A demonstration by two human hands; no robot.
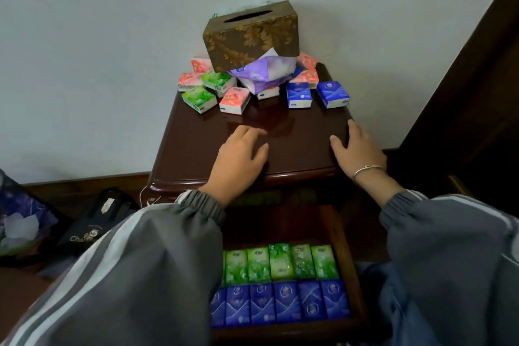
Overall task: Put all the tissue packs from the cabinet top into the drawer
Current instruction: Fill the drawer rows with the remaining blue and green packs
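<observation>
bag (pixel 92 230) print "cha", tissue packs (pixel 299 95) unreadable

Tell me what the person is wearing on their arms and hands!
No gloves on the left hand or right hand. The left sleeve and right sleeve are puffy grey with pale stripes and gathered elastic cuffs. A thin silver bracelet circles the right wrist.

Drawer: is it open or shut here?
Open. The drawer sticks out beneath the cabinet top, exposing rows of green packs and blue packs inside.
</observation>
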